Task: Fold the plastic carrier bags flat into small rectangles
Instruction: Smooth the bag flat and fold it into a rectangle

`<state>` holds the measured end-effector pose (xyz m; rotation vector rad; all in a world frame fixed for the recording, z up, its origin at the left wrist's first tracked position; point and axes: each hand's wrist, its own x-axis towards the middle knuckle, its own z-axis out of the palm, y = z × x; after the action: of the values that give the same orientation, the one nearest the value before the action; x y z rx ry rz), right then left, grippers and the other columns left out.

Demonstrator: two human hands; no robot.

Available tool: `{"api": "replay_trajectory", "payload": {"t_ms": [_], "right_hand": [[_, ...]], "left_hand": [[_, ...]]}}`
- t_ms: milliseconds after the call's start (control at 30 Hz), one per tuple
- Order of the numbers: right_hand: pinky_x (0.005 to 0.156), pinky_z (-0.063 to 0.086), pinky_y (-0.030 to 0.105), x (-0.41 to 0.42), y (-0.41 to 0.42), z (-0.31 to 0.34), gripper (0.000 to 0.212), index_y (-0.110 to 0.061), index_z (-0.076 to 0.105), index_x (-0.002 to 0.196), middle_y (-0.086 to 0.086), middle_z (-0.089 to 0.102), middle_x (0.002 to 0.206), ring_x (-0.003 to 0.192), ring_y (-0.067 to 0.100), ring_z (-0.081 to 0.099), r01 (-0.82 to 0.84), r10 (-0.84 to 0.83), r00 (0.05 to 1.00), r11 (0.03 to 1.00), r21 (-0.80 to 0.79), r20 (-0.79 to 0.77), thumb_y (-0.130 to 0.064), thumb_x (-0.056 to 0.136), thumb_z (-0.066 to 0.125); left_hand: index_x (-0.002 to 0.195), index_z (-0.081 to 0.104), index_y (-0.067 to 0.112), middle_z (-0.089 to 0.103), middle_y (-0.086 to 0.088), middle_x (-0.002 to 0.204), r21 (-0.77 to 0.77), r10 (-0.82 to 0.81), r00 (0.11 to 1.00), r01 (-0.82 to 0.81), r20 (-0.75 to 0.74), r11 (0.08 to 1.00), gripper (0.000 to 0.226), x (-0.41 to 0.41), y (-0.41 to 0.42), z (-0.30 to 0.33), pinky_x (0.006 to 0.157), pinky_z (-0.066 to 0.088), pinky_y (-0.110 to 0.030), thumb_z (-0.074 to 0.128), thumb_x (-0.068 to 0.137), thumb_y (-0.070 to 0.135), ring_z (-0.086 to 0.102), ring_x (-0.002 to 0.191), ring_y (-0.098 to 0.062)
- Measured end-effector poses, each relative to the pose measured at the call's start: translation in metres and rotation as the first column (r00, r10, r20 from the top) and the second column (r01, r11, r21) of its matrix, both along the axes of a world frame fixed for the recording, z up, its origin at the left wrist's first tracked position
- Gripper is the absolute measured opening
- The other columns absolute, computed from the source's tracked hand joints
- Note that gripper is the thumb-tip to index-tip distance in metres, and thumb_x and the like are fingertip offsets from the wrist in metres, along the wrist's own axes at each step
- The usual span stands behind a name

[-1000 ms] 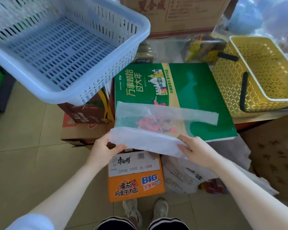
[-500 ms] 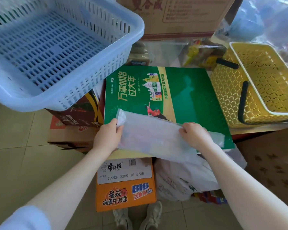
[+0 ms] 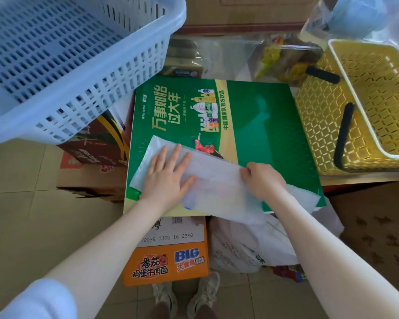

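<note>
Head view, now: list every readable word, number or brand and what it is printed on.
"TEAM CHINA", "万事如怡 过大年", "中国国家队官方饮品": green board.
"2026 0305 16 2328": white label on the orange carton.
"BIG", "大食桶", "番茄鸡蛋牛肉面": orange carton front.
Too blurred or hidden to read: barcode digits, print on the brown box at left, the top cardboard box, the bags below.

I log one translucent white plastic carrier bag [image 3: 217, 180], folded into a long flat strip, lying slantwise along the green box's [image 3: 263, 125] near edge.
</note>
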<state>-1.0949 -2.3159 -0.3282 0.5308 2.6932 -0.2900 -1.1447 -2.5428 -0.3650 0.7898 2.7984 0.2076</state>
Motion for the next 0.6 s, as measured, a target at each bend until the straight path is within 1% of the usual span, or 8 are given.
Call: {"api": "replay_trajectory", "payload": {"t_ms": [133, 233, 267, 333, 400, 467, 533, 600], "right_hand": [[0.055, 0.032, 0.032, 0.006, 0.007, -0.005, 0.037, -0.011, 0.038, 0.068, 0.006, 0.048, 0.070, 0.071, 0.031, 0.050, 0.051, -0.052, 0.993, 0.999, -0.014, -0.102, -0.030, 0.099, 0.031], [0.061, 0.032, 0.033, 0.005, 0.004, -0.008, 0.034, -0.010, 0.038, 0.073, 0.012, 0.053, 0.078, 0.073, 0.031, 0.049, 0.072, -0.066, 0.992, 0.996, 0.051, -0.106, -0.030, 0.099, 0.030], [0.066, 0.032, 0.035, 0.005, 0.002, -0.008, 0.031, -0.010, 0.040, 0.075, 0.015, 0.057, 0.083, 0.078, 0.032, 0.050, 0.089, -0.078, 0.991, 0.991, 0.103, -0.107, -0.030, 0.098, 0.032], [0.082, 0.033, 0.040, 0.007, -0.002, -0.007, 0.022, -0.007, 0.049, 0.093, 0.017, 0.059, 0.104, 0.099, 0.034, 0.049, 0.132, -0.096, 0.983, 0.959, 0.249, -0.154, -0.026, 0.095, 0.039], [0.103, 0.025, 0.046, 0.007, -0.014, -0.005, 0.030, -0.001, 0.048, 0.116, 0.022, 0.049, 0.127, 0.122, 0.039, 0.038, 0.130, -0.052, 0.967, 0.943, 0.308, -0.250, -0.013, 0.089, 0.046], [0.114, 0.011, 0.047, 0.002, -0.039, -0.003, 0.051, 0.001, 0.038, 0.135, 0.024, 0.031, 0.146, 0.138, 0.039, 0.021, 0.031, 0.031, 0.942, 0.983, 0.179, -0.333, -0.007, 0.085, 0.046], [0.116, 0.001, 0.041, -0.006, -0.071, -0.004, 0.060, -0.005, 0.019, 0.147, 0.015, 0.010, 0.157, 0.145, 0.030, 0.004, -0.119, 0.122, 0.939, 0.992, 0.028, -0.322, -0.019, 0.092, 0.041], [0.116, -0.004, 0.038, -0.011, -0.092, -0.016, 0.064, -0.011, 0.003, 0.149, 0.007, -0.002, 0.158, 0.146, 0.022, -0.005, -0.199, 0.182, 0.945, 0.979, -0.036, -0.273, -0.035, 0.097, 0.031]], "left_hand": [[0.146, -0.002, 0.034, -0.011, 0.003, 0.154, -0.030, -0.005, 1.000, 0.005, -0.025, 1.000, 0.088, -0.004, -0.009, 0.000, 0.110, -0.016, -0.035, -0.014, 0.070, 0.076, -0.011, 0.142, -0.025], [0.145, -0.007, 0.035, -0.023, 0.006, 0.148, -0.049, 0.003, 1.000, -0.003, -0.014, 0.999, 0.098, -0.008, -0.008, 0.001, 0.111, -0.015, -0.037, -0.013, 0.061, 0.084, -0.016, 0.141, -0.027], [0.145, -0.007, 0.037, -0.025, 0.007, 0.147, -0.055, 0.007, 1.000, -0.008, -0.009, 0.998, 0.100, -0.010, -0.007, 0.001, 0.110, -0.015, -0.038, -0.008, 0.058, 0.087, -0.017, 0.141, -0.028], [0.144, -0.008, 0.041, -0.023, 0.010, 0.149, -0.071, 0.001, 1.000, -0.002, -0.013, 0.997, 0.100, -0.013, -0.004, 0.000, 0.110, -0.015, -0.039, 0.003, 0.057, 0.089, -0.019, 0.140, -0.030], [0.143, -0.006, 0.043, -0.017, 0.011, 0.153, -0.088, -0.013, 0.999, 0.010, -0.031, 0.996, 0.099, -0.015, -0.003, -0.001, 0.109, -0.016, -0.041, 0.010, 0.057, 0.089, -0.018, 0.140, -0.032], [0.143, -0.006, 0.044, -0.016, 0.011, 0.154, -0.085, -0.019, 0.999, 0.017, -0.025, 0.996, 0.101, -0.016, -0.001, -0.001, 0.109, -0.017, -0.042, 0.014, 0.056, 0.091, -0.019, 0.139, -0.033], [0.143, -0.007, 0.043, -0.018, 0.010, 0.154, -0.079, -0.023, 1.000, 0.022, -0.015, 0.997, 0.104, -0.017, -0.001, -0.001, 0.110, -0.016, -0.043, 0.018, 0.054, 0.091, -0.021, 0.139, -0.033], [0.144, -0.008, 0.041, -0.017, 0.007, 0.154, -0.078, -0.043, 0.999, 0.041, -0.024, 0.996, 0.105, -0.017, -0.001, -0.001, 0.110, -0.016, -0.044, 0.024, 0.057, 0.091, -0.022, 0.138, -0.034]]}}
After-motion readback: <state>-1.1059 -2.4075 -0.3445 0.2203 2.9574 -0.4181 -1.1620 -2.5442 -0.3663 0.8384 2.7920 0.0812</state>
